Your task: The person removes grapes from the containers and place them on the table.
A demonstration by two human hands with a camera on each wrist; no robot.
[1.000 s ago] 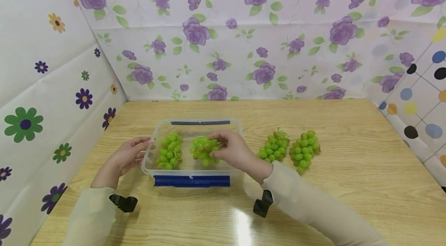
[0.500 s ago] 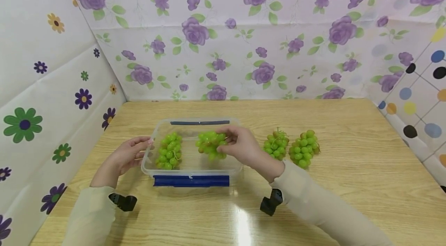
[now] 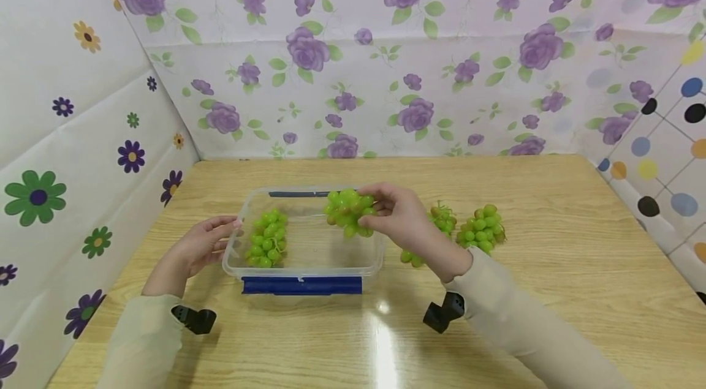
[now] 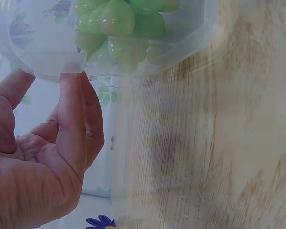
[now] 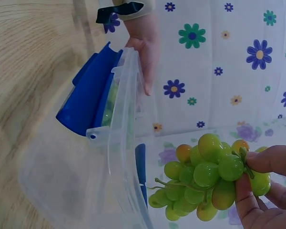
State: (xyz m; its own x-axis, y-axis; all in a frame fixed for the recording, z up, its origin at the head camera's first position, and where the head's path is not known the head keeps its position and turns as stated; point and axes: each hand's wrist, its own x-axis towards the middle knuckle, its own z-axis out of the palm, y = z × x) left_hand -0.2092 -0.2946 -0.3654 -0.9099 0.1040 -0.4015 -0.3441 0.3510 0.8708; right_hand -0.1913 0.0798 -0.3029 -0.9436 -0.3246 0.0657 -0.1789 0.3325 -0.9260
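Observation:
My right hand [image 3: 405, 214] pinches a bunch of green grapes [image 3: 349, 211] between thumb and fingers, above the right back part of a clear plastic box [image 3: 309, 271]. In the right wrist view this bunch [image 5: 205, 174] shows its thin stem and a few orange-tinged grapes. Another grape bunch [image 3: 267, 239] lies inside the box at its left side. At the box's left end my left hand [image 3: 206, 242] holds the rim; the left wrist view shows its thumb and fingertips [image 4: 71, 78] at the edge. Two more bunches lie on the table right of the box, a nearer one [image 3: 444, 220] partly hidden behind my right hand.
The outermost grape bunch [image 3: 482, 228] lies farthest right on the wooden table [image 3: 551, 291]. A blue locking flap [image 3: 302, 285] hangs open along the box's front, with another dark blue flap [image 3: 292, 194] at its back. Patterned cloth walls [image 3: 353, 70] stand behind and at both sides.
My right hand has lifted the grape bunch from low in the box, up and toward the back right. The left hand stays at the box's left rim.

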